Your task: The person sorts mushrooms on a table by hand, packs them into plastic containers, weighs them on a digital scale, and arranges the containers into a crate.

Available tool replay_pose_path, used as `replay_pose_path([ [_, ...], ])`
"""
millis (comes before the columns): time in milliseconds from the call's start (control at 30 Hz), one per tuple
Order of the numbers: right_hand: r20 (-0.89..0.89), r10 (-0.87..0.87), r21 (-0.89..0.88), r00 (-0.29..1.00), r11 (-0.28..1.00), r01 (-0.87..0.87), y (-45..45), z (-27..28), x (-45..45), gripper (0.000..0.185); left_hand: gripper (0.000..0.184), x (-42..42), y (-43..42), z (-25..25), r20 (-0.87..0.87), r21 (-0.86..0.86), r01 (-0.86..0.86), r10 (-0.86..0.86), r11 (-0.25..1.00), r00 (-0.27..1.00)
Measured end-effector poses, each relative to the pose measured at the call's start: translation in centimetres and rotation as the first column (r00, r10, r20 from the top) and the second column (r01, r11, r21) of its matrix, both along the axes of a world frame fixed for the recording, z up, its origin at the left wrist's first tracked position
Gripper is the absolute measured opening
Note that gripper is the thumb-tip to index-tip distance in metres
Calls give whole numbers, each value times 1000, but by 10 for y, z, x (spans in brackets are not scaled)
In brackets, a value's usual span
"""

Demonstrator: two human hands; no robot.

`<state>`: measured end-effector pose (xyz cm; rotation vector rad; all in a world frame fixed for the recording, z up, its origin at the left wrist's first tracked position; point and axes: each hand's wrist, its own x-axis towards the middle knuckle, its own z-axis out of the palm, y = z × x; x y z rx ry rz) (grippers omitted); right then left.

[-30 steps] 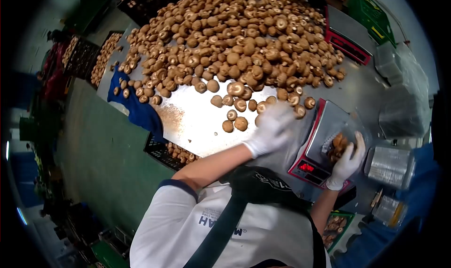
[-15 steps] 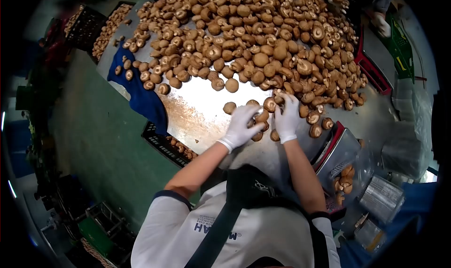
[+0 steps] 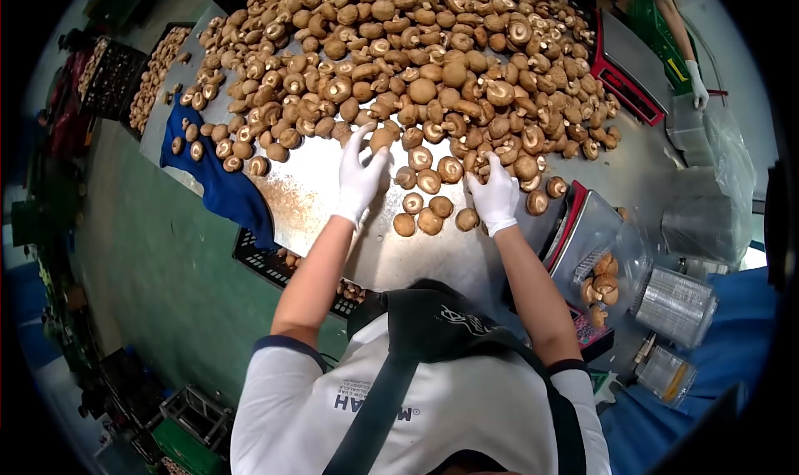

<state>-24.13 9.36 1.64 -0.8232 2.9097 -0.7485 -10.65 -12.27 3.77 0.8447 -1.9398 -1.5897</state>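
Note:
A large heap of brown mushrooms covers the upper part of the metal table. At the heap's lower edge, my left hand, in a white glove, has thumb and finger around one mushroom. To its right, my right hand, also gloved, touches the heap's edge with thumb and finger spread apart; nothing is plainly held. Several loose mushrooms lie between the hands. On the red-edged scale at the right, a clear plastic container holds some mushrooms.
A blue cloth hangs over the table's left edge, above a black crate. At the right are stacked clear containers and plastic wrapping. Another person's gloved hand is near a second scale.
My left hand has moved up and left from the loose mushrooms to the heap's edge. My right hand left the container earlier and is now at the heap. More loose mushrooms show between the hands.

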Motion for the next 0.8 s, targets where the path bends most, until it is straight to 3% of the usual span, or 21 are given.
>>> replay_pose_path([
  [33, -67, 16, -73, 998, 997, -21, 2, -1, 1, 48, 43, 7, 9, 3, -59, 214, 4, 9, 977, 998],
  [67, 3, -3, -119, 1000, 993, 3, 5, -2, 2, 47, 41, 15, 18, 5, -108, 417, -1, 51, 909, 993],
  [133, 150, -24, -206, 988, 977, 55, 6, 1, 6, 44, 42, 36, 40, 0, -173, 859, 101, 98, 502, 980],
  [167, 67, -13, -294, 998, 955, 32, 7, -3, 7, 35, 42, 44, 53, 2, -208, 941, 158, 147, 298, 967],
  [200, 132, -3, -367, 991, 929, 52, 6, 2, 11, 32, 43, 50, 64, 8, -233, 972, 220, 201, 83, 952],
  [233, 195, 10, -436, 981, 897, 78, 5, 10, 18, 29, 47, 57, 71, 4, -293, 954, 299, 157, -17, 943],
  [300, 251, 107, -546, 962, 836, 50, 6, 25, 37, 21, 52, 63, 88, 17, -226, 974, 227, 97, -3, 969],
  [367, 77, 379, -452, 922, 838, -306, 8, 53, 71, 9, 52, 67, 98, 21, -234, 972, 233, 40, 21, 971],
  [433, 134, 673, -456, 728, 694, -557, 8, 64, 95, 7, 49, 69, 104, 10, -178, 984, 179, -77, 15, 981],
  [500, 262, 747, -423, 611, 658, -623, 9, 69, 104, 9, 38, 81, 108, -15, -166, 986, 167, -193, -10, 967],
  [533, 322, 773, -434, 547, 634, -641, 9, 74, 102, 10, 36, 84, 103, -18, -253, 967, 244, -178, -72, 951],
  [600, 449, 734, -599, 510, 671, -438, 6, 67, 83, 15, 32, 83, 103, -17, -239, 967, 233, -42, -106, 970],
  [633, 581, 583, -559, 568, 793, -242, 3, 70, 69, 20, 32, 84, 99, -16, -190, 980, 190, 14, -65, 982],
  [667, 522, 349, -361, 778, 917, -169, -4, 65, 54, 22, 42, 87, 90, -13, -202, 978, 206, -76, 43, 976],
  [700, 132, 293, -321, 947, 917, -238, -9, 56, 33, 23, 49, 90, 84, -11, -228, 960, 246, -140, 135, 964],
  [733, 3, 186, 14, 983, 982, -186, -14, 43, 16, 38, 56, 93, 80, -10, -244, 931, 289, -209, 222, 947],
  [800, 85, 185, 173, 979, 965, -197, -12, 15, -7, 48, 61, 89, 70, 6, -372, 865, 416, -197, 280, 907],
])
